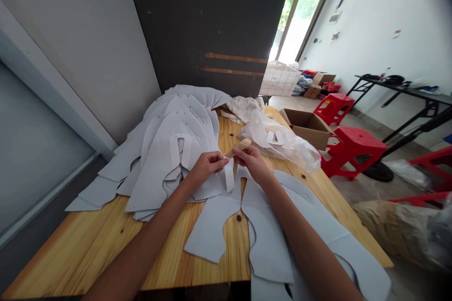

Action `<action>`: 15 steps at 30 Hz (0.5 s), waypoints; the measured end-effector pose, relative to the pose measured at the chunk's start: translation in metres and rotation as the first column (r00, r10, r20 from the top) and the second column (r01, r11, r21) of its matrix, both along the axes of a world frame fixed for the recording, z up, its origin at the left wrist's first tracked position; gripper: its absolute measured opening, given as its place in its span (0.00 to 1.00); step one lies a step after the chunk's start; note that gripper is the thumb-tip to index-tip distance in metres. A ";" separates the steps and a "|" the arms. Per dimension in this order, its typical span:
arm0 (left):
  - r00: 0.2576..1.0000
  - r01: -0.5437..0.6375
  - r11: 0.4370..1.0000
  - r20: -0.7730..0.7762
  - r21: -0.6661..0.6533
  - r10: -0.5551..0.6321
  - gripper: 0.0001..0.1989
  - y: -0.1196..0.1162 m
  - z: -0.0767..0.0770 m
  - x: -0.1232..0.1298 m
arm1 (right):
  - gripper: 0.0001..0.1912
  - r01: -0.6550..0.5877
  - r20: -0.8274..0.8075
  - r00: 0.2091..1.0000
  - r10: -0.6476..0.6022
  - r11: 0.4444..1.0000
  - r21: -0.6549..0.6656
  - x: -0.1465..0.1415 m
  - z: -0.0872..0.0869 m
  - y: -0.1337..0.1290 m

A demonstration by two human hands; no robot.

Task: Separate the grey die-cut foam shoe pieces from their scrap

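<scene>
My left hand (211, 165) is closed in a pinch at the top of a narrow white strip (229, 178), which hangs down between my hands. A tan strip with a rounded end (244, 144) is pinched in my right hand (252, 161), and its other end reaches toward my left fingertips. Whether the two strips are joined is hidden by my fingers. Below my hands lies a light grey curved fabric panel (208, 230) with a notch at its top. To the left, a white U-shaped piece (186, 150) rests on a fanned pile of similar grey panels (151, 169).
More grey panels (332, 211) lie on the wooden table (99, 244) at right. Behind my right hand are a clear plastic bag (293, 148) and a bunched cloth (245, 107). A cardboard box (307, 127) and red stools (360, 143) stand beyond the right edge.
</scene>
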State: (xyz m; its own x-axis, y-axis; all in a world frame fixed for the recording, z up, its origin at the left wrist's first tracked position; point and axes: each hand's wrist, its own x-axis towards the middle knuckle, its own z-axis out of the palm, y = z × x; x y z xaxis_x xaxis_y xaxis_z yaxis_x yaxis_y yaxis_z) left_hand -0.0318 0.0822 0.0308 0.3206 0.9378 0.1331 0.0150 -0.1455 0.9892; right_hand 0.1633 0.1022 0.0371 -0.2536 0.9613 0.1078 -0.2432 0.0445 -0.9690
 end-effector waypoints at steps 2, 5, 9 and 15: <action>1.000 0.004 1.000 0.001 -0.001 -0.004 0.19 -0.001 0.000 0.000 | 0.20 0.041 -0.054 0.998 -0.042 0.999 -0.021 0.000 -0.003 0.003; 1.000 -0.003 1.000 0.007 0.002 0.003 0.18 -0.001 0.001 -0.001 | 0.22 0.084 -0.120 0.989 -0.091 0.995 -0.057 0.001 -0.005 0.008; 1.000 -0.016 1.000 0.006 0.013 0.016 0.19 -0.001 0.003 -0.002 | 0.25 0.114 -0.169 0.977 -0.128 0.989 -0.090 0.003 -0.005 0.010; 1.000 -0.018 1.000 -0.004 0.018 0.018 0.18 -0.001 0.003 -0.002 | 0.27 0.114 -0.142 0.982 -0.124 0.990 -0.082 -0.003 -0.001 0.005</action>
